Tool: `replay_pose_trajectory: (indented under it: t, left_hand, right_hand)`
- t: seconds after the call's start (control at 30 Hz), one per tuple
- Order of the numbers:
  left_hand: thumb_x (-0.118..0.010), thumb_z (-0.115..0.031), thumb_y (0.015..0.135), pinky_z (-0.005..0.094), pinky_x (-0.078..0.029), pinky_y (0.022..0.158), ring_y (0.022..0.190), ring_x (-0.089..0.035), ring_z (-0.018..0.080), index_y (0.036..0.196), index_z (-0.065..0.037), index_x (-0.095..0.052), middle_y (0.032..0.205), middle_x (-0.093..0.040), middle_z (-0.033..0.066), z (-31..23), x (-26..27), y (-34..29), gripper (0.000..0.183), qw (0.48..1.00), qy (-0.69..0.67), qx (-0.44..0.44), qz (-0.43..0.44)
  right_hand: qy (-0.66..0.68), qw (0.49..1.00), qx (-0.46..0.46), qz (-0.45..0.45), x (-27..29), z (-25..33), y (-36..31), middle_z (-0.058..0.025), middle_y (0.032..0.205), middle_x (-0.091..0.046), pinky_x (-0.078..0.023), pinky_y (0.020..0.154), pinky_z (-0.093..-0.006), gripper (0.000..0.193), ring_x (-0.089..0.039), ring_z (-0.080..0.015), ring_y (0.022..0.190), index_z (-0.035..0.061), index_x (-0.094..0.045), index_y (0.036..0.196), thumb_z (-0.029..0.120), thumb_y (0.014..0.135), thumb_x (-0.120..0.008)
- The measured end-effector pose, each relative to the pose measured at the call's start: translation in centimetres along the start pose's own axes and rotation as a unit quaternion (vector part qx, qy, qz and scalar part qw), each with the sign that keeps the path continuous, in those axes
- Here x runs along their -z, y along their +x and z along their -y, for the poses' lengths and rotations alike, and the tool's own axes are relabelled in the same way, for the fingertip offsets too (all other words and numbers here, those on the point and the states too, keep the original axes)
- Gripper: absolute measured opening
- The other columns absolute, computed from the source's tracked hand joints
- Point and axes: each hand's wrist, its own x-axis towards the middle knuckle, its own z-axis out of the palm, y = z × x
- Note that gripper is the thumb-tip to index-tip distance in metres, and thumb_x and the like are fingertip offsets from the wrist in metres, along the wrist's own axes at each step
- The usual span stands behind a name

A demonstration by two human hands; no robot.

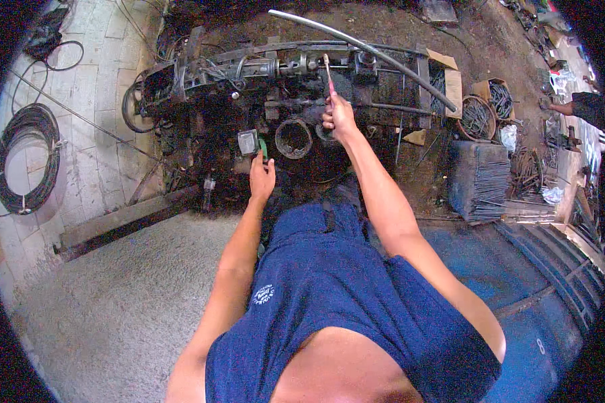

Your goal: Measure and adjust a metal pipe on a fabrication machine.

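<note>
My right hand [339, 115] is closed tight around a thin pink-handled tool [328, 72], which stands nearly upright over the middle of the dark, greasy machine [275, 87] in front of me. Its handle is slim and bright against the black metal, and its upper end meets the shaft running across the machine's top. My left hand [261, 176] reaches low at the machine's near side, fingers curled on a small green piece [263, 148] just beside a square grey box [247, 142]; I cannot tell how firm that hold is. A round opening [293, 138] sits between my two hands.

A long grey pipe [376, 55] slants close above my right hand. To my left, pale paving [87, 148] lies open, with a coil of black cable [27, 158] well apart. On my right, a stack of metal rods [480, 180] crowds the edge.
</note>
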Motion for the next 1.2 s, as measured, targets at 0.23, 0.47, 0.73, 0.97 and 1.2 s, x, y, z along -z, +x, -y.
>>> replay_pose_trajectory:
  t: [0.23, 0.47, 0.73, 0.97, 1.2]
  left_hand:
    - [-0.059, -0.021, 0.092, 0.0372, -0.049, 0.079, 0.083, -0.061, 0.0261, 0.133, 0.002, -0.046, 0.109, -0.056, 0.0191, -0.6, -0.3, 0.0, 0.049, 1.000, -0.002, -0.010, -0.019]
    - [-0.058, -0.020, 0.092, 0.0379, -0.048, 0.077, 0.077, -0.058, 0.0248, 0.133, 0.002, -0.046, 0.094, -0.057, 0.0146, 1.3, -0.6, -0.3, 0.048, 0.999, -0.021, -0.012, -0.044]
    - [-0.057, -0.020, 0.092, 0.0390, -0.048, 0.076, 0.080, -0.059, 0.0276, 0.132, 0.003, -0.046, 0.097, -0.056, 0.0159, -0.9, -0.2, 0.0, 0.048, 0.999, -0.008, -0.042, -0.031]
    - [-0.057, -0.021, 0.092, 0.0406, -0.046, 0.085, 0.092, -0.059, 0.0343, 0.130, 0.003, -0.047, 0.105, -0.059, 0.0201, -0.5, -0.4, 0.3, 0.047, 0.998, 0.023, -0.047, -0.025]
    - [-0.058, -0.022, 0.092, 0.0392, -0.048, 0.080, 0.083, -0.061, 0.0297, 0.131, 0.005, -0.047, 0.113, -0.059, 0.0230, 0.5, -0.6, 0.1, 0.048, 0.999, 0.009, -0.029, -0.033]
  right_hand:
    - [-0.100, 0.991, 0.062, -0.068, 1.1, -1.6, 7.0, -0.0032, 0.055, -0.047, -0.040, 0.040, -0.0353, 0.038, -0.050, -0.0192, 0.044, 0.0070, -0.053, 0.084, 0.041, 0.099, -0.042]
    - [-0.409, 0.880, 0.136, -0.202, 1.0, -6.0, 1.3, -0.0240, 0.088, -0.066, -0.046, 0.079, -0.0498, 0.047, -0.062, -0.0418, 0.088, -0.0021, -0.064, 0.091, 0.038, 0.097, -0.040]
    - [-0.418, 0.855, 0.176, -0.251, 0.0, -2.7, 4.3, -0.0263, 0.095, -0.064, -0.045, 0.082, -0.0487, 0.048, -0.060, -0.0443, 0.096, -0.0034, -0.062, 0.095, 0.040, 0.097, -0.041]
    - [-0.465, 0.832, 0.173, -0.247, 6.1, -4.3, -1.6, -0.0220, 0.082, -0.065, -0.045, 0.074, -0.0453, 0.047, -0.062, -0.0398, 0.085, -0.0011, -0.062, 0.086, 0.040, 0.096, -0.041]
    - [-0.454, 0.784, 0.235, -0.352, 18.6, -5.3, -10.8, -0.0214, 0.077, -0.063, -0.045, 0.068, -0.0475, 0.035, -0.061, -0.0386, 0.074, 0.0008, -0.062, 0.084, 0.028, 0.095, -0.043]
